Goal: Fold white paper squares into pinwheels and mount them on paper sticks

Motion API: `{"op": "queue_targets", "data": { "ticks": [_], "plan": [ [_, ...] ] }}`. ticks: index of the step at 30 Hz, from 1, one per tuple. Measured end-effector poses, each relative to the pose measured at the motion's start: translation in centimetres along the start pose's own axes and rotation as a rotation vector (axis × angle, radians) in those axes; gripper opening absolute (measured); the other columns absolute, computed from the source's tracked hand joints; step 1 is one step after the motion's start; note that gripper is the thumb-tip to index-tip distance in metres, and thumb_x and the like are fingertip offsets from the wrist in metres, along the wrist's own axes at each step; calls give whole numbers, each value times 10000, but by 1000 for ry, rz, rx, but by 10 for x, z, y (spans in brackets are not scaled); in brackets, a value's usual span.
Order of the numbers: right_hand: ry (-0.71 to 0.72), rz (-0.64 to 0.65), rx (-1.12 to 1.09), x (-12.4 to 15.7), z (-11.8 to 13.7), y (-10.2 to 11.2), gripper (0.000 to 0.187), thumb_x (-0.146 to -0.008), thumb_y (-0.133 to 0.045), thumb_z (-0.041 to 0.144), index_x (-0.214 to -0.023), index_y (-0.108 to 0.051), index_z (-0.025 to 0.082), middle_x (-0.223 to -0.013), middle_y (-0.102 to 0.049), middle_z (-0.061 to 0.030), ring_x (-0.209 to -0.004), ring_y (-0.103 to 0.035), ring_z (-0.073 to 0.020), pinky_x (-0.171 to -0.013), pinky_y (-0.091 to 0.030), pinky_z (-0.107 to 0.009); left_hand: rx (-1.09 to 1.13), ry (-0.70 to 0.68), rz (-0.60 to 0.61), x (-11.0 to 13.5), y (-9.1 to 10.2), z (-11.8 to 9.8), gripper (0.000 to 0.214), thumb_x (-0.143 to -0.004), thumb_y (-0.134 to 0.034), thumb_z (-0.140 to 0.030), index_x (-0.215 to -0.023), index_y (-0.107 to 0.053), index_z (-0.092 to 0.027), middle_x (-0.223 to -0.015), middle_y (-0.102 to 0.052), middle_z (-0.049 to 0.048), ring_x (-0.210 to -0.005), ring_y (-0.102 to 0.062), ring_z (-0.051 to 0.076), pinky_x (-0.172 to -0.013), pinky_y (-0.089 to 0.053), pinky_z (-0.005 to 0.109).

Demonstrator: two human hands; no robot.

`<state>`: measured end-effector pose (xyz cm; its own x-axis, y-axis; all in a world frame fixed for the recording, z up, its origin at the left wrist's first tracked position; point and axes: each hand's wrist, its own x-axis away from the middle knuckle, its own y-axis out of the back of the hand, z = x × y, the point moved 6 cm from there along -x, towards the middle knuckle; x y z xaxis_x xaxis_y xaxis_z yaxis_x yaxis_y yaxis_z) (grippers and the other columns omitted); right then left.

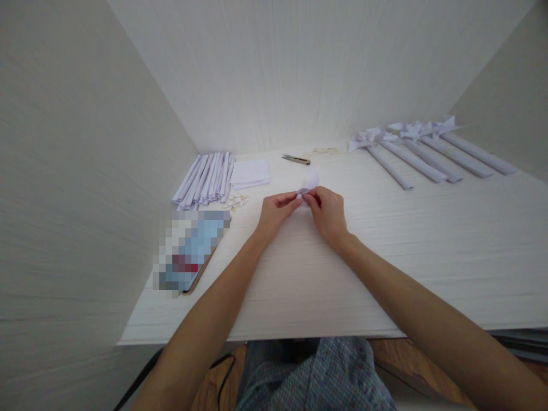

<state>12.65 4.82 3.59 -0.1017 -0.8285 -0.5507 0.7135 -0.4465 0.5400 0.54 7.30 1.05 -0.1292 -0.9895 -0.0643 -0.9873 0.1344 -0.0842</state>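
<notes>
Both hands meet over the middle of the white table, pinching one small piece of white paper. Part of it curls up beyond the fingers, and its middle is hidden by them. My left hand has thumb and index finger closed on the paper's left side. On the right side, my right hand grips it between thumb and bent fingers. Just beyond the hands lie thread snips. A stack of white paper sheets rests to the left of the paper being held.
Rolled paper sticks lie bundled at the left. Small pale pieces are scattered beside them, more small pieces at the back. A blurred phone-like device sits front left. Several paper pinwheels lie at right. Walls enclose the table's back and sides.
</notes>
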Motion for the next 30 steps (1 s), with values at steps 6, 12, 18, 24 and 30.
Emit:
{"op": "queue_targets", "data": {
  "ticks": [6,12,18,24,30],
  "plan": [
    [55,-37,9,1,1,1,147,-755,-476,176,-620,-536,171,-624,-561,-26,-572,-477,-135,-564,-355,-264,21,-23,21,0,-1,-2,250,-563,-699,-242,-796,-697,-151,-756,-696,22,-762,-612,145,-719,-461,269],
    [52,-37,13,0,2,0,136,-738,-485,164,-622,-557,166,-619,-569,-30,-564,-488,-134,-559,-371,-266,20,-36,26,1,-2,-3,248,-575,-699,-247,-806,-696,-157,-821,-699,30,-830,-615,167,-752,-469,285],
    [66,-49,-21,0,4,2,114,-713,-498,153,-641,-586,154,-590,-567,-25,-535,-494,-123,-555,-396,-257,-10,-38,2,0,-1,-2,225,-586,-687,-237,-797,-694,-158,-804,-698,21,-808,-619,160,-716,-483,273],
    [71,-65,-43,1,3,3,113,-712,-490,160,-655,-587,164,-595,-576,-14,-528,-504,-115,-550,-410,-249,5,-49,41,0,-3,-2,202,-598,-673,-221,-791,-694,-166,-799,-698,12,-801,-620,142,-736,-474,263],
    [50,-57,-63,1,4,2,103,-702,-485,163,-661,-579,162,-594,-574,-14,-526,-503,-116,-548,-412,-249,-13,-42,31,0,-3,-2,213,-605,-665,-241,-802,-691,-164,-826,-697,21,-820,-617,153,-758,-464,282]
  ]
}}
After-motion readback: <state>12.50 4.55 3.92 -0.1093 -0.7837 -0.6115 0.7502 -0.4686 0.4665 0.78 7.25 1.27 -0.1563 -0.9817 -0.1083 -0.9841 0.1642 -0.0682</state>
